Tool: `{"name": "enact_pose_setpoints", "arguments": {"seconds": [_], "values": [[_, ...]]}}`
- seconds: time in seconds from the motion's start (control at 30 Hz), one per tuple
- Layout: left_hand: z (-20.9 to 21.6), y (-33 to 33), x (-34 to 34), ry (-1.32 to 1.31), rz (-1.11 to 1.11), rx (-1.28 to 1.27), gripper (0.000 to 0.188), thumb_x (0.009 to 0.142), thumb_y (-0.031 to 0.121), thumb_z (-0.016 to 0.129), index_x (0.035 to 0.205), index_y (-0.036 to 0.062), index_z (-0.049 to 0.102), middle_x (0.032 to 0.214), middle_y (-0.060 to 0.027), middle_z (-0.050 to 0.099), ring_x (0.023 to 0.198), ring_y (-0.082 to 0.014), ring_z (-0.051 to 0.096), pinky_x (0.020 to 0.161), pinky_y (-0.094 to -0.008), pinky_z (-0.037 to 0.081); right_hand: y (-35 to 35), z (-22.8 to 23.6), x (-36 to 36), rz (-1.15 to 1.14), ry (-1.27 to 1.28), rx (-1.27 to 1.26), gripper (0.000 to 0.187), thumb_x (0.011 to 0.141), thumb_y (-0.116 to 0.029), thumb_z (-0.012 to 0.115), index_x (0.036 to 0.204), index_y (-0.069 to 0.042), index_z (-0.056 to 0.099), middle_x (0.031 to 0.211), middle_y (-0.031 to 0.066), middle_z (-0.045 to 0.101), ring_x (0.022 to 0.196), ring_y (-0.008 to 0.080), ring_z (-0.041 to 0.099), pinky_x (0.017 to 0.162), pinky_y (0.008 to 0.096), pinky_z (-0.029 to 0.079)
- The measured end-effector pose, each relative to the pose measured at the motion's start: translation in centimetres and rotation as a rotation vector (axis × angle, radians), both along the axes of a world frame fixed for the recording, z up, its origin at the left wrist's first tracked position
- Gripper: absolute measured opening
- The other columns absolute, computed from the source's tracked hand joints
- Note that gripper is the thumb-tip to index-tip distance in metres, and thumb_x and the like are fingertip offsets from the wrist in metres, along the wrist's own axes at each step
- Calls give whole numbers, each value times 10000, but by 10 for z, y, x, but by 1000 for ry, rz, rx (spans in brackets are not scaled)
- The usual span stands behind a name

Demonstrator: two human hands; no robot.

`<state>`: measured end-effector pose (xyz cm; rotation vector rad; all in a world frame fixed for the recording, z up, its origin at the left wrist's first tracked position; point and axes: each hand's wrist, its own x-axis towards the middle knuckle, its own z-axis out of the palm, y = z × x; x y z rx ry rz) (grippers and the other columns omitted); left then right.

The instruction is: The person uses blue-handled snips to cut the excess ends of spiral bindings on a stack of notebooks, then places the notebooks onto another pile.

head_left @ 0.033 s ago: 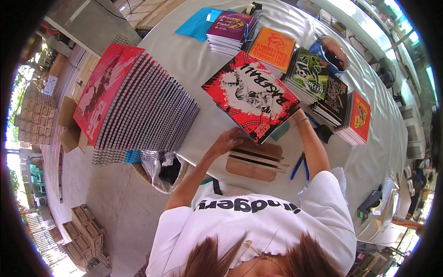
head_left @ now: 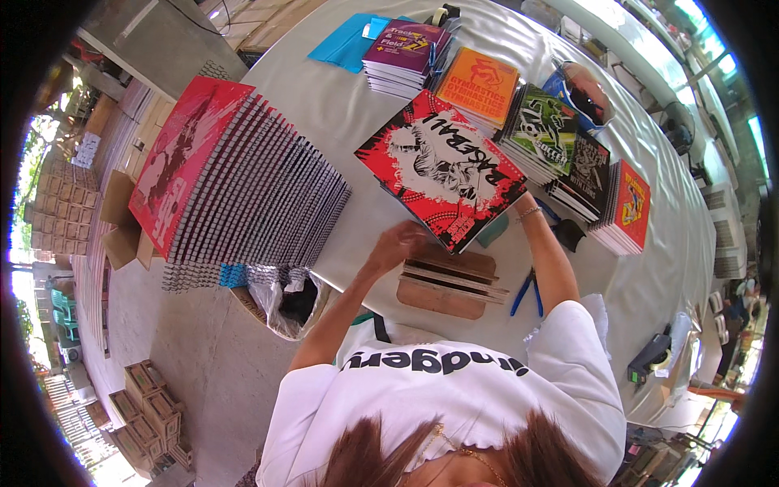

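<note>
"What stands furthest left?"

"A tall stack of red spiral-bound books (head_left: 251,183), coils showing down its side. Right of it, further back, is a pile of purple books (head_left: 406,53)."

"And your left hand?"

"My left hand (head_left: 398,246) is at the near left side of a red, black and white book (head_left: 442,170). The fingers are blurred, so I can't tell whether they touch it or how they're set."

"Where exactly is the book?"

"Cover up, turned cornerwise between my two hands, just in front of a pile of orange books (head_left: 479,81). Nearer my body is a brown slatted block (head_left: 438,303)."

"Your right hand?"

"My right hand (head_left: 527,202) is at the book's right corner, which hides my fingers; I can't tell whether they're clamped on it."

"Beyond that?"

"Blue-handled pliers (head_left: 521,299) lie near my right forearm. Then come piles of green books (head_left: 541,126), black books (head_left: 590,166) and, last, orange-red books (head_left: 633,199)."
</note>
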<state>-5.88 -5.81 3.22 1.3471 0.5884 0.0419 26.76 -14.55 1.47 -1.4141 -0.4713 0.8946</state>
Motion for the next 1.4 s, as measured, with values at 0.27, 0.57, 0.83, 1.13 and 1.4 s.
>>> {"name": "enact_pose_setpoints", "arguments": {"seconds": [0.27, 0.57, 0.83, 1.13, 1.4], "values": [[-35, 18, 22, 450, 193, 1217, 1259, 554, 614, 824, 1462, 1, 205, 1528, -219, 238, 1440, -360, 191, 1134, -611, 84, -3, -1, -6, -75, 20, 21, 262, 854, -211, 598, 973, 8, 681, 871, 68, 686, 788, 167, 634, 692, 324, 478], [-39, 32, 37, 414, 153, 1247, 1339, 548, 672, 791, 1482, -24, 131, 1529, -224, 237, 1450, -317, 185, 1118, -656, 4, -21, 0, -1, -152, 25, 18, 246, 864, -181, 582, 1000, 0, 679, 892, 60, 686, 799, 163, 633, 700, 314, 481], [-42, 20, 48, 426, 122, 1236, 1359, 559, 711, 759, 1486, -31, 99, 1546, -233, 178, 1461, -337, 132, 1113, -668, -3, -32, 8, 6, -190, 26, 41, 238, 872, -155, 567, 1023, -7, 677, 910, 52, 685, 809, 158, 632, 708, 305, 484], [-10, 3, 75, 309, 178, 1011, 1430, 544, 659, 802, 1476, -81, 9, 1571, -238, 64, 1476, -344, 28, 1142, -611, -26, -62, 25, 9, -263, 12, 76, 236, 882, -125, 551, 1050, -15, 675, 931, 44, 685, 820, 154, 632, 716, 296, 487], [-18, 3, 95, 210, 281, 1094, 1494, 489, 680, 805, 1468, -101, -9, 1571, -246, 59, 1475, -359, 19, 1146, -596, 0, -125, 43, -31, -271, -32, 35, 241, 890, -99, 537, 1074, -22, 673, 949, 36, 685, 829, 149, 631, 724, 287, 489]]}}
